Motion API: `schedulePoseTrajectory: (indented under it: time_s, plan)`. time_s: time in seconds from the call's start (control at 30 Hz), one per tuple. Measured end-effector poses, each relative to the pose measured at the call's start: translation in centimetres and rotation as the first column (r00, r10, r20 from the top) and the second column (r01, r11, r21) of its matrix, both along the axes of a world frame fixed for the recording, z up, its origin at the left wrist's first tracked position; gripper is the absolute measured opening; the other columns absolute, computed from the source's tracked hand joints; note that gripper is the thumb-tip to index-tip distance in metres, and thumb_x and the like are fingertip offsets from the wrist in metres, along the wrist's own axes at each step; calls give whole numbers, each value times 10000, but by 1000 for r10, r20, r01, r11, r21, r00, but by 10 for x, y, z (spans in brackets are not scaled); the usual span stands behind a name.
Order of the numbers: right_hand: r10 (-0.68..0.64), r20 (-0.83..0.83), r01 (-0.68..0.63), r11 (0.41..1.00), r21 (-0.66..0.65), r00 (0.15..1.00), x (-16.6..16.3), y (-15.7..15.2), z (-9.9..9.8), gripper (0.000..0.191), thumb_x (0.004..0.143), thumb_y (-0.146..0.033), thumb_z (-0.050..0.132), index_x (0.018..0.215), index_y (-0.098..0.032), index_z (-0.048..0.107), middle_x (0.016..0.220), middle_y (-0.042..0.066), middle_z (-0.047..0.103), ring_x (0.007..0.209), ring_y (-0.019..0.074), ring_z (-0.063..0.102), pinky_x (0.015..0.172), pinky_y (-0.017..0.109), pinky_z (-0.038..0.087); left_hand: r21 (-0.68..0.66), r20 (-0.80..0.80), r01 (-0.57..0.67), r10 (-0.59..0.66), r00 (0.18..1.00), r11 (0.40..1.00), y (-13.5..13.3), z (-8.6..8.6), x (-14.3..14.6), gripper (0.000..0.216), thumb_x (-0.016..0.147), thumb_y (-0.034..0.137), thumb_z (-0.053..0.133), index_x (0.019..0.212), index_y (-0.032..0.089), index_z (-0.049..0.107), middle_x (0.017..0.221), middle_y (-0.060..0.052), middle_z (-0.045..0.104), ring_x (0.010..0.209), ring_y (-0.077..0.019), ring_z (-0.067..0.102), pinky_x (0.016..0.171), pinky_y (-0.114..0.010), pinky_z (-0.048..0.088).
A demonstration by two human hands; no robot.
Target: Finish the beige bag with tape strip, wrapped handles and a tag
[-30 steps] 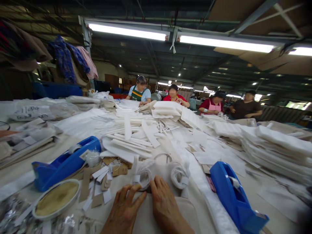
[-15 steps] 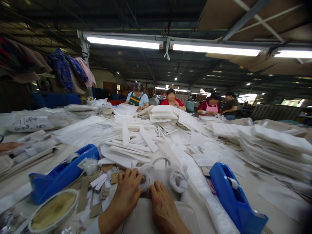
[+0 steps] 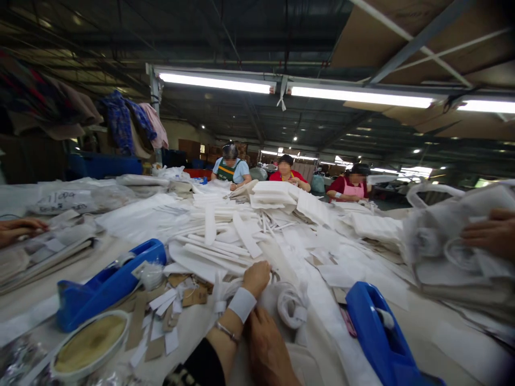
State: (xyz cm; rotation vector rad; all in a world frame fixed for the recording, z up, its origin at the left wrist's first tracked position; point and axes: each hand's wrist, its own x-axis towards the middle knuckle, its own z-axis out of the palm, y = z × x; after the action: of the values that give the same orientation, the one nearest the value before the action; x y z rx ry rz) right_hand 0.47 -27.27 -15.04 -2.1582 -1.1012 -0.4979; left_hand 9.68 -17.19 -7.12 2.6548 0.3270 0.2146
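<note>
the person's left hand [image 3: 256, 277] reaches forward over the table [image 3: 28, 297], its fingers curled under on a tangle of white cord [image 3: 223, 290]. the fingertips are hidden, so it cannot be told whether the hand actually grips the cord. a white band [image 3: 242, 304] wraps that wrist, with a thin bracelet [image 3: 227, 332] just behind it. the right hand [image 3: 266, 346] lies palm down, loose and holding nothing, on a pale cloth [image 3: 308, 358] at the near edge, just beside the left wrist. the cord tangle sits at the middle of the near side of the table, and a second coil of cord [image 3: 290, 305] lies just to the right of the left hand. both lie between two blue tape dispensers, one on the left [image 3: 108, 284] and one on the right [image 3: 382, 338]. brown card tags [image 3: 193, 295] and white paper slips are scattered beside the tangle on its left, and a round tin [image 3: 92, 343] with a yellowish filling stands near the left dispenser. beyond the hands spreads a heap of white strips [image 3: 217, 236]. at the right edge another person's hand [image 3: 493, 233] holds a stack of white bags [image 3: 438, 252]. at the far left a different hand [image 3: 18, 230] rests on flat packets. three people sit at the far side of the table.
</note>
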Motion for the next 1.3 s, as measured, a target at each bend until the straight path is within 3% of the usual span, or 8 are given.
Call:
schedulePoseTrajectory:
  time_s: [0.13, 0.23, 0.33, 0.4, 0.5, 0.63, 0.83, 1.3]
  plan:
    - [19, -15, -15, 976, 216, 1000, 1, -9, 20, 229, 906, -58, 349, 868, -199, 526, 901, 56, 563, 850, 177, 574, 756, 288, 496, -71, 40, 47, -44, 998, 996, 9, -11, -2, 312, 971, 274, 349, 1002, 198, 650, 1036, -68, 702, 1000, -178, 637, 820, -264, 452]
    - [-122, 73, 98, 958, 269, 990, 19, -19, 52, 207, 916, -85, 382, 964, -202, 545, 1016, 77, 568, 993, 202, 556, 878, 333, 465, -121, 81, 42, -33, 996, 992, 9, -11, -2, 316, 964, 261, 343, 1027, 201, 647, 1070, -69, 699, 1034, -180, 627, 846, -261, 447]
    - [-352, 10, 352, 936, 6, 936, 53, -21, 81, 251, 876, -81, 416, 1071, -165, 551, 1095, 117, 592, 1097, 247, 535, 964, 381, 403, -165, 122, 52, -32, 992, 985, 8, -12, -3, 324, 961, 267, 340, 1018, 206, 653, 1061, -68, 701, 1029, -187, 630, 850, -267, 451]
    - [-478, -107, 438, 858, -269, 872, 76, -17, 91, 270, 864, -76, 419, 1086, -145, 558, 1054, 121, 635, 1051, 248, 580, 901, 354, 416, -188, 150, 56, -28, 988, 981, 8, -12, -3, 336, 957, 268, 331, 1011, 204, 657, 1046, -73, 703, 1021, -202, 633, 855, -287, 458]
    - [-541, -197, 418, 794, -442, 818, 100, -9, 93, 201, 871, -127, 445, 993, -174, 599, 923, 86, 685, 907, 231, 645, 730, 292, 421, -211, 201, 84, -41, 979, 974, 8, -12, -6, 331, 939, 249, 344, 1031, 206, 659, 1063, -71, 696, 1035, -211, 627, 888, -308, 462]
    - [-584, -201, 457, 768, -448, 786, 107, -4, 85, 203, 910, -220, 421, 1005, -209, 599, 931, 78, 698, 886, 237, 660, 639, 273, 385, -205, 306, 223, -154, 939, 953, 8, -12, -10, 304, 910, 247, 416, 1120, 245, 636, 1204, -14, 648, 1102, -159, 589, 965, -250, 436]
    - [-609, -219, 494, 766, -411, 762, 104, -7, 78, 220, 940, -301, 362, 1047, -214, 534, 912, 71, 694, 880, 237, 659, 622, 265, 375, -162, 346, 347, -276, 897, 924, 8, -14, -10, 348, 878, 227, 452, 1172, 307, 621, 1126, 32, 677, 1068, -169, 591, 959, -282, 457]
    - [-643, -227, 566, 758, -324, 731, 92, -3, 80, 130, 933, -252, 415, 1039, -208, 475, 879, 33, 677, 802, 205, 643, 599, 272, 292, -46, 232, 109, -96, 968, 993, -2, -3, -17, 301, 885, 290, 402, 956, 225, 687, 1050, -56, 666, 963, -225, 628, 865, -346, 483]
